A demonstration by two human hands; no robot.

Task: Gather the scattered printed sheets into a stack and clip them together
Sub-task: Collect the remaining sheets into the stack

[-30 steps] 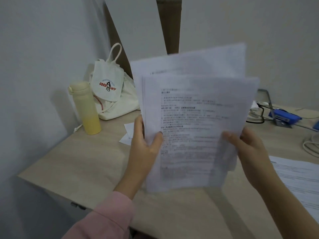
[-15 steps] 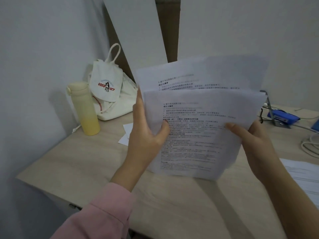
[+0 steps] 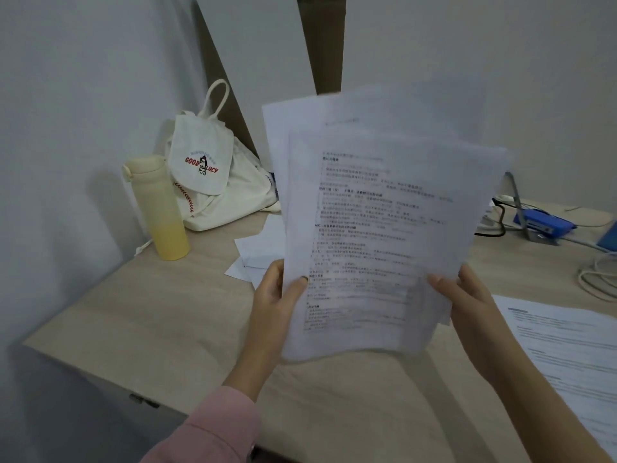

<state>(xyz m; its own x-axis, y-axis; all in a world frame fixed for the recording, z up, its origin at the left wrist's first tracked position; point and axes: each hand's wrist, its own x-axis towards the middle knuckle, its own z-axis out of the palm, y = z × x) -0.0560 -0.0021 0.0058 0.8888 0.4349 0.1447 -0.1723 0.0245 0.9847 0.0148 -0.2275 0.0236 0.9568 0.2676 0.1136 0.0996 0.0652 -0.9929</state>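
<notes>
**Left hand slides down to the lower corner, but the bundle is still fanned**

Half a second ago the left hand (image 3: 277, 295) sat higher on the left edge of the held sheets (image 3: 377, 228). Now it grips near the bottom-left corner, at seven o'clock of the bundle, with the thumb on the printed face and the fingers curled behind. The right hand (image 3: 467, 302) pinches the opposite edge at five o'clock in much the same place as before, thumb in front and fingers hidden behind the paper. The bundle is upright in the air above the desk (image 3: 150, 312), touching nothing but the two hands.

The back pages still stick out toward eleven and one o'clock, so the edges are not squared. Judging by that, the gathering is unfinished and clipping is some way off (no clip shows that I can make out).

A loose printed page (image 3: 567, 345) lies flat at four o'clock of the bundle, and small papers (image 3: 257, 252) lie at nine o'clock, just behind the left hand.

The desk is pale wood grain, set into a corner of plain white wall (image 3: 66, 95). At ten o'clock stand a yellow bottle (image 3: 157, 208) and a cream tote bag (image 3: 213, 182). At three o'clock are a blue device (image 3: 541, 222) and cables (image 3: 597, 279). A brown panel (image 3: 320, 45) rises at twelve.
</notes>
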